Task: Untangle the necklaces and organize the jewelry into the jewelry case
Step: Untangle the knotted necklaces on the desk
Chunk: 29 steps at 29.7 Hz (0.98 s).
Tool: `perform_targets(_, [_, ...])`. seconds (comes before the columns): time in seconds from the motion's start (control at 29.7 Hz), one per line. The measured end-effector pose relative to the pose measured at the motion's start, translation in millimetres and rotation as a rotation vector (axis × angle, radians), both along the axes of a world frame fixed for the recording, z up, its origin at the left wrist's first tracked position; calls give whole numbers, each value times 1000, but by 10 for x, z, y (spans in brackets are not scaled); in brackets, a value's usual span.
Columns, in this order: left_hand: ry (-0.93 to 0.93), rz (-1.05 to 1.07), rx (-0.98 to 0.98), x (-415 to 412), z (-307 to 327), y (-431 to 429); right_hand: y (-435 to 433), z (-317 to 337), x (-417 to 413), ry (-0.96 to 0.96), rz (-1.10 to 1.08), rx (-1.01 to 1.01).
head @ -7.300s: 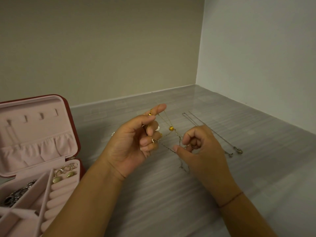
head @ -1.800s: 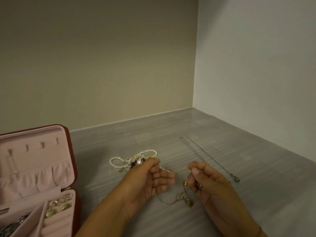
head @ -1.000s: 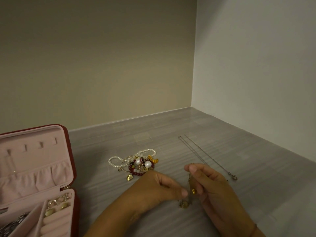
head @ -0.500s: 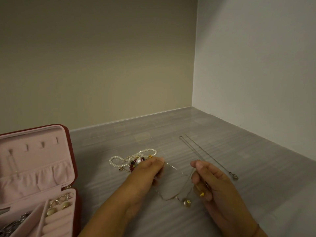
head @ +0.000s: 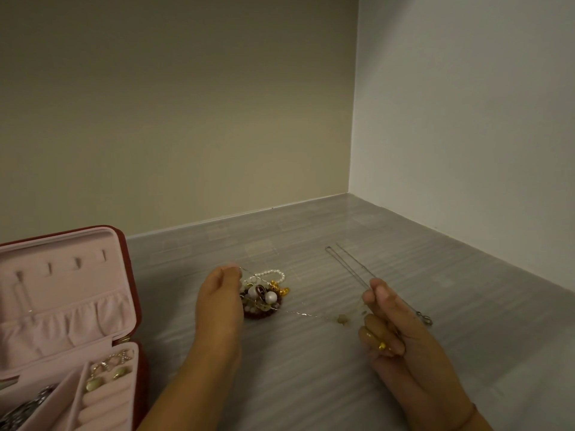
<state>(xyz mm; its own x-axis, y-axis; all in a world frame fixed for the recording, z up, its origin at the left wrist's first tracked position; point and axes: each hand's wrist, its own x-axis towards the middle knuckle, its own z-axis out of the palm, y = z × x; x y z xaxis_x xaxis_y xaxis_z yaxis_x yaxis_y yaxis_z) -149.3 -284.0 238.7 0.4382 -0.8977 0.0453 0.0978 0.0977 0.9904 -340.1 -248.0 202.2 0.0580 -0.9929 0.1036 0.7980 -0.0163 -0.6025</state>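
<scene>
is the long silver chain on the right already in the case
No, the silver chain lies stretched on the gray table, well apart from the open case at the left.

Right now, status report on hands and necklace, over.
Left hand and right hand both pinch the thin chain, stretched between them. Bead pile crowds the chain by the left hand. Jewelry case open.

Dim, warm, yellowish overall. Paler and cooler on the right wall [head: 466, 119]. Faint sheen along the far worktop [head: 351, 219]. Soft, weak shadows. Slightly grainy and soft; wide-angle bowing near the edges.
</scene>
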Motion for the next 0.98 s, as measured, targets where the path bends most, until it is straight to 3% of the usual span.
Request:
perform_targets(0.13, [-39, 31, 3, 90, -64, -63, 27, 19, 0, 40, -35, 50])
perform_targets(0.37, [-293, 106, 52, 171, -165, -129, 43, 36, 21, 237, -104, 26])
perform_targets(0.44, [-223, 174, -7, 175, -83, -90, 39, 48, 27, 288, -91, 40])
perform_targets(0.54, [148, 100, -61, 203, 22, -63, 23, 44, 28, 359, -64, 84])
perform_targets(0.61, [280, 30, -75, 241, 58, -66, 20, 62, 18, 421, -17, 121])
perform_targets(0.77, [211, -27, -145, 256, 132, -43, 50, 155, -61, 746, 115, 189])
perform_targets(0.98, [161, 2, -180, 207, 196, 9, 97, 240, -258, 992, 116, 131])
